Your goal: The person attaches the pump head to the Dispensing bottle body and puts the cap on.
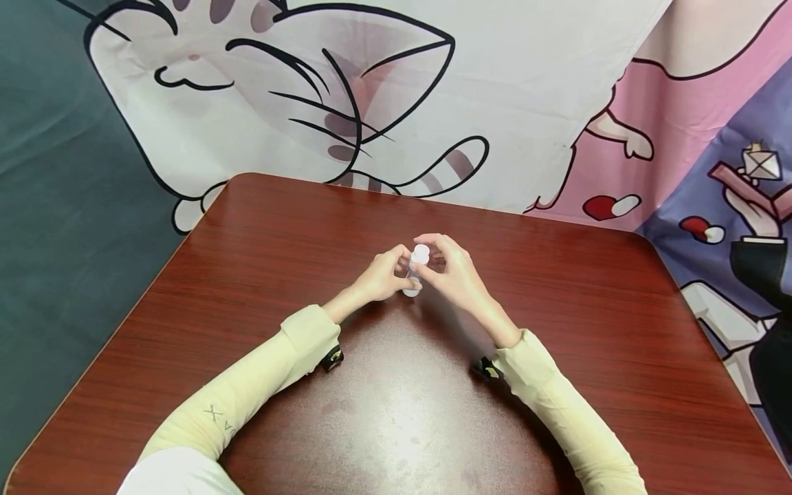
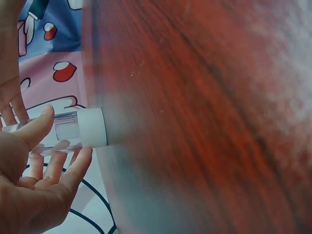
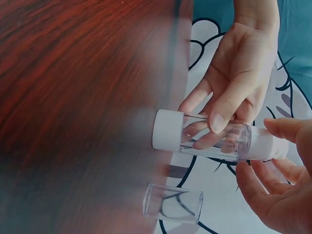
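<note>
A small clear bottle [image 3: 190,141] with a white base [image 2: 92,127] and a white top [image 1: 421,254] stands upright near the middle of the table. My left hand [image 1: 385,276] grips its clear body, thumb on one side and fingers on the other. At the upper end, my right hand [image 1: 456,269] pinches the white top [image 3: 261,144] between thumb and fingers. Beside the bottle in the right wrist view is a clear, hollow cap [image 3: 173,204], touched by neither hand. I cannot make out that cap in the head view.
The brown wooden table [image 1: 297,227] has rounded far corners and reflects a bright glare near its front. Behind it hangs a cloth printed with a cartoon cat [image 1: 278,89]. Dark wrist devices [image 1: 332,358] sit under both sleeves.
</note>
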`<state>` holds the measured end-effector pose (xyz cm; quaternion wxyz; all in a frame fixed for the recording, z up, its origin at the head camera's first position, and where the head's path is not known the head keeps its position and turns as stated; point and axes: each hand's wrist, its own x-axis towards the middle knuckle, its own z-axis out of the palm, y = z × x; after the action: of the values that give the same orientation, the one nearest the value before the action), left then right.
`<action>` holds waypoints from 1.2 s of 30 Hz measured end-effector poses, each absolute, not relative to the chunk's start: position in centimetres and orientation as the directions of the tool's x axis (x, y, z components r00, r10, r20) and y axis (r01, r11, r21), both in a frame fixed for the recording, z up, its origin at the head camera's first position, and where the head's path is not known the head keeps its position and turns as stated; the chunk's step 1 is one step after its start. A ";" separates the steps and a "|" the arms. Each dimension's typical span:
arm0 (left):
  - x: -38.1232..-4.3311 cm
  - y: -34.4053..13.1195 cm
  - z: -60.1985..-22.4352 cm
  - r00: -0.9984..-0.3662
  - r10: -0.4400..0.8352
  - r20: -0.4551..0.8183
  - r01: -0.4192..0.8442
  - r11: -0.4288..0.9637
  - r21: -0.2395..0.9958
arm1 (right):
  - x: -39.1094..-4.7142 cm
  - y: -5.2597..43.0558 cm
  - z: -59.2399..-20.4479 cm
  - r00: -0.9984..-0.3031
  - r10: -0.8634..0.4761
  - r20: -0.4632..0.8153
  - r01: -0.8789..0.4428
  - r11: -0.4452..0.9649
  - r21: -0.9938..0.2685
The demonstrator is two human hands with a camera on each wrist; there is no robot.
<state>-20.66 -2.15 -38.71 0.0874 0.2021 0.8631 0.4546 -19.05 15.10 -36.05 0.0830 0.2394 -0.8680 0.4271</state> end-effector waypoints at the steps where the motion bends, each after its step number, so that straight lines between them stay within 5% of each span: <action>1: -20.7 -2.1 -38.7 -0.903 0.429 0.034 0.271 0.506 0.819 | -19.1 15.0 -36.0 -0.871 -0.347 0.348 -0.487 0.512 -0.708; 14: -20.8 -2.1 -38.7 -0.900 0.434 0.048 0.288 0.509 0.811 | -18.9 14.8 -35.6 -0.864 -0.406 0.297 -0.462 0.405 -0.789; 36: -20.6 -2.1 -38.6 -0.898 0.438 0.046 0.279 0.485 0.829 | -18.6 15.4 -36.0 -0.903 -0.323 0.283 -0.408 0.439 -0.800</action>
<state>-20.63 -2.07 -38.60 0.0860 0.2089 0.8575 0.4622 -18.58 15.43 -35.98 0.0439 0.2159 -0.8471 0.4836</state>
